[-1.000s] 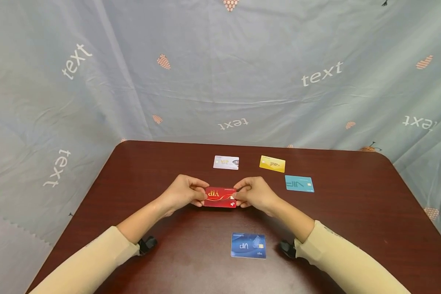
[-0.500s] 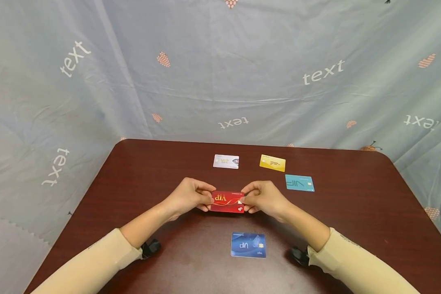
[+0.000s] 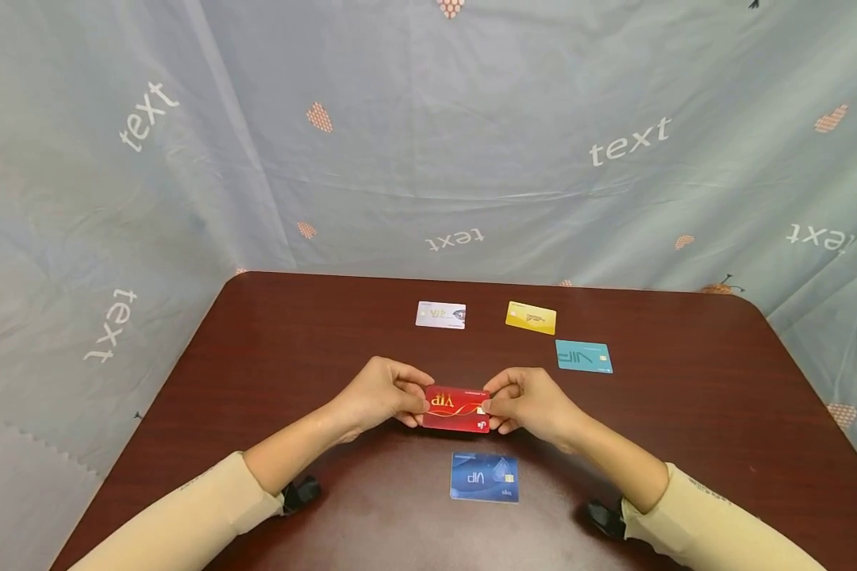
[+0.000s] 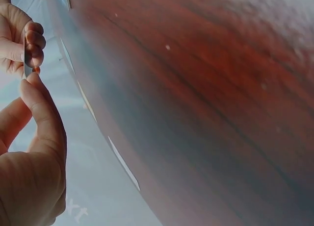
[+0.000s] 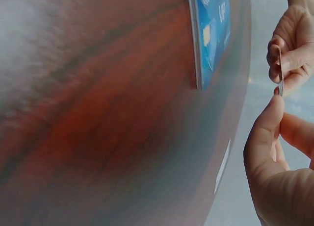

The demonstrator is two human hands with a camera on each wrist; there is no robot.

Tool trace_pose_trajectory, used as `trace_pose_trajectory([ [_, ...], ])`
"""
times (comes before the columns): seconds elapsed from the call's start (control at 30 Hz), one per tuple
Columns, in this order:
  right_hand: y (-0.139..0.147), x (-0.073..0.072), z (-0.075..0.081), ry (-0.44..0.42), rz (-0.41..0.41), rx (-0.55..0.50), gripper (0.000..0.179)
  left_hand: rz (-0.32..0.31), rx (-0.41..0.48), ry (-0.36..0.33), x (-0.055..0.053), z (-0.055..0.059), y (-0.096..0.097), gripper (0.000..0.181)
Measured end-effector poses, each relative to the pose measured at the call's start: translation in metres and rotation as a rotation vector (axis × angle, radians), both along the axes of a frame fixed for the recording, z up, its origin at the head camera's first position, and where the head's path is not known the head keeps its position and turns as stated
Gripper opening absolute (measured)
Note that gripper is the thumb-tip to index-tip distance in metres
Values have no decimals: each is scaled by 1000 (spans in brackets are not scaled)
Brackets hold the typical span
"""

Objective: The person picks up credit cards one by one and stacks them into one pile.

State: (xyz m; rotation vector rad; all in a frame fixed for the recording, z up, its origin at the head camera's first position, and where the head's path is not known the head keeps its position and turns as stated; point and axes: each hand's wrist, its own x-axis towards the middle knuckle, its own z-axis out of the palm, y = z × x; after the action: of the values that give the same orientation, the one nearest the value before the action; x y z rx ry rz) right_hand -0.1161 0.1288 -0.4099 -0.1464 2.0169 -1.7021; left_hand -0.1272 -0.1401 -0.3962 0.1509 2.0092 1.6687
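Between my two hands is a red VIP card (image 3: 455,410) with gold lettering, held face up above the table. My left hand (image 3: 388,396) pinches its left edge between thumb and fingers, and my right hand (image 3: 532,403) pinches the right edge the same way. Both wrist views show the card nearly edge-on, a thin strip (image 4: 27,57) in the left one. Just nearer to me than the red card, a blue VIP card (image 3: 484,477) lies on the table; its side in the right wrist view looks thick, like stacked layers.
Towards the back of the dark red wooden table (image 3: 314,333) lie a white card (image 3: 440,315), a yellow card (image 3: 531,317) and a teal card (image 3: 584,356), apart from one another. A grey-blue printed curtain (image 3: 514,143) hangs behind the table.
Both hands have carried the red card to the right and towards me, closer to the blue card. The cards on the table have stayed in place.
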Motion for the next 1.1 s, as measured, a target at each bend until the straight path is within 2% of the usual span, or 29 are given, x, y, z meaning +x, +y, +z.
trace_pose_trajectory([
  [0.27,7,9,-3,15,4,11,34,-18,32,1,7,-2,7,42],
  [0.83,20,25,-5,14,24,85,26,-71,42,-22,22,-6,20,36],
  [1.1,26,31,-11,53,59,109,22,-97,44,-36,27,-9,26,32],
])
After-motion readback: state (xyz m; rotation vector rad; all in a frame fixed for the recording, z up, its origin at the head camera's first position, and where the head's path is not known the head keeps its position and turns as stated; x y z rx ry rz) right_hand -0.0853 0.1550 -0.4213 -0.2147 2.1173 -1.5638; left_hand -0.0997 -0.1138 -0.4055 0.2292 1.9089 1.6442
